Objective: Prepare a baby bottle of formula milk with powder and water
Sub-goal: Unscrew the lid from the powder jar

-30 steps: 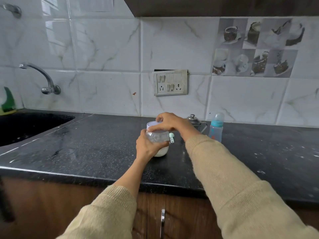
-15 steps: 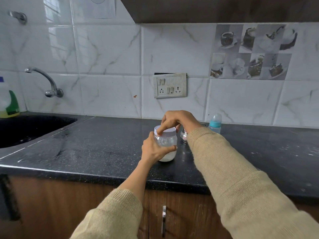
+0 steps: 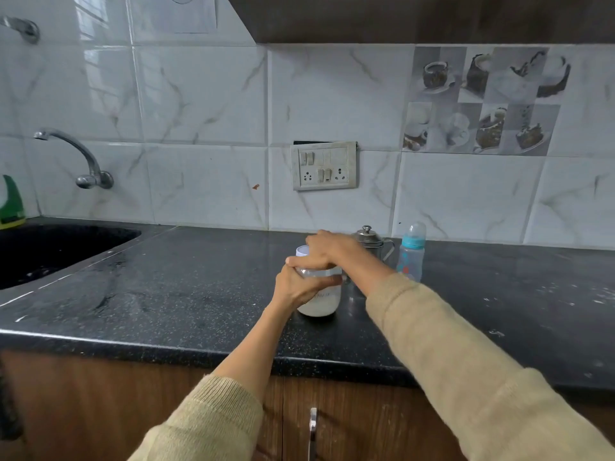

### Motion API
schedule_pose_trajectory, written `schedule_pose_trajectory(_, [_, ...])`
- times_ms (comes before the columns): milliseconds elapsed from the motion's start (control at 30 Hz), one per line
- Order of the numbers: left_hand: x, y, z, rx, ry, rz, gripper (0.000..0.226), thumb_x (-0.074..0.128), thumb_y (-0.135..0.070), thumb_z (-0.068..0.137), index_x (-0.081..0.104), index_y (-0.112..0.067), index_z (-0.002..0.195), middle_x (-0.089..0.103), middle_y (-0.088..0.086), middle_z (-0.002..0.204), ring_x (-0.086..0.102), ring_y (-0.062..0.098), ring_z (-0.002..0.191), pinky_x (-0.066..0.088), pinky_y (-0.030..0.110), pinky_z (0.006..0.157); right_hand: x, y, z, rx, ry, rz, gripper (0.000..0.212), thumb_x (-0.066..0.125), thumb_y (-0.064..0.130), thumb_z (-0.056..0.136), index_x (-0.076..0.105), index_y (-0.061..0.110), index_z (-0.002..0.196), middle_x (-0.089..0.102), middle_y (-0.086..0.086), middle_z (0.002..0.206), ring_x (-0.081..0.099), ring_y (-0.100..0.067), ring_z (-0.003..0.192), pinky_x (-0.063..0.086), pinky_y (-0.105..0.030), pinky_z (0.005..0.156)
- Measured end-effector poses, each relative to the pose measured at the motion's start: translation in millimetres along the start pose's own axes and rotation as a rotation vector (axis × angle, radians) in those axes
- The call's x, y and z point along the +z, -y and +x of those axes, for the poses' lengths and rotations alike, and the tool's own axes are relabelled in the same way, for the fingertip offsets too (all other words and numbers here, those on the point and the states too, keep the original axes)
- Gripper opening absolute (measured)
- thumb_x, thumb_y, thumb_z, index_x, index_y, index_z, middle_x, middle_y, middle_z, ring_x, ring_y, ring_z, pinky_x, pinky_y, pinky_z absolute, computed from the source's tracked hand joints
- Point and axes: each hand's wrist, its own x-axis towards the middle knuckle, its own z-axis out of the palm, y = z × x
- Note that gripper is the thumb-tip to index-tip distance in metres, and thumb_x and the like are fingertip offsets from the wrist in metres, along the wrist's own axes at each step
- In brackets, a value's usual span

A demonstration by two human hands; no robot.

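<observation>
A clear jar (image 3: 321, 302) with white powder in its bottom stands on the black countertop (image 3: 199, 294). My left hand (image 3: 294, 286) wraps around the jar's side. My right hand (image 3: 327, 249) grips the jar's white lid (image 3: 302, 251) from above; the lid looks tilted and raised off the rim at the left. Behind the jar, a small steel pot (image 3: 371, 242) with a knobbed lid is partly hidden by my right wrist. A baby bottle (image 3: 412, 252) with a teal collar and clear cap stands upright to the right of the pot.
A dark sink (image 3: 50, 251) is set into the counter at the left, with a wall tap (image 3: 71, 154) above it and a green-and-yellow bottle (image 3: 11, 204) at its corner. A switch and socket plate (image 3: 324, 165) sits on the tiled wall. Wooden cabinet doors with a metal handle (image 3: 312, 434) lie below the counter edge.
My right hand has turned on the lid, and the lid now sits tilted and higher at the left. The jar stays in place in my left hand. The camera has shifted slightly.
</observation>
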Motion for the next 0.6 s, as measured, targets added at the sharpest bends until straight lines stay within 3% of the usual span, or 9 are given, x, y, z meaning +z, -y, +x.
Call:
schedule_pose_trajectory(67, [2,-5,-1,0.011,-0.01,0.008,0.059,0.074,-0.053,0.048,0.064,-0.021,0.097,0.064,-0.008,0.087,0.061,0.012,0.082,0.045,0.025,0.067,15,-1,2,-0.02,-0.106,0.021,0.066,0.035,0.061,0.09,0.046,0.011,0.133,0.045,-0.013,0.137,0.045,-0.035,0.124,0.04,-0.044,0.097])
schedule_pose_trajectory(133, [4,-5,-1,0.031,-0.017,0.016,0.051,0.08,-0.046,0.055,0.062,-0.02,0.095,0.061,-0.012,0.081,0.057,0.005,0.075,0.041,0.02,0.059,23,-7,4,-0.071,-0.191,0.041,0.061,0.037,0.058,0.09,0.049,0.011,0.127,0.049,-0.012,0.13,0.048,-0.035,0.119,0.042,-0.046,0.096])
schedule_pose_trajectory(333, [-1,4,11,0.056,0.078,-0.008,0.061,0.078,-0.05,0.039,0.066,-0.019,0.09,0.07,-0.005,0.084,0.065,0.011,0.08,0.047,0.021,0.059,25,-26,6,-0.243,-0.247,0.137,0.046,0.046,0.051,0.089,0.057,0.017,0.118,0.055,-0.005,0.119,0.054,-0.027,0.107,0.043,-0.038,0.086])
schedule_pose_trajectory(433, [-2,9,18,0.085,0.146,-0.02,0.056,0.076,-0.05,0.041,0.068,-0.022,0.089,0.072,-0.004,0.088,0.067,0.014,0.085,0.054,0.027,0.066,22,-30,10,-0.306,-0.18,0.187,0.032,0.048,0.046,0.085,0.057,0.024,0.107,0.056,0.0,0.111,0.054,-0.023,0.101,0.045,-0.041,0.085])
schedule_pose_trajectory(533, [-1,14,22,0.102,0.157,-0.027,0.063,0.076,-0.055,0.041,0.068,-0.023,0.095,0.071,-0.004,0.094,0.066,0.014,0.09,0.056,0.032,0.075,14,-27,13,-0.306,-0.063,0.329,0.03,0.047,0.053,0.067,0.057,0.038,0.091,0.057,0.008,0.112,0.054,-0.018,0.107,0.042,-0.046,0.096])
schedule_pose_trajectory(600, [-1,14,21,0.098,0.156,-0.047,0.071,0.078,-0.056,0.04,0.065,-0.025,0.103,0.07,-0.006,0.098,0.065,0.011,0.092,0.054,0.028,0.075,6,-28,11,-0.272,-0.009,0.391,0.035,0.054,0.053,0.071,0.061,0.038,0.102,0.055,0.007,0.125,0.051,-0.017,0.118,0.039,-0.044,0.102])
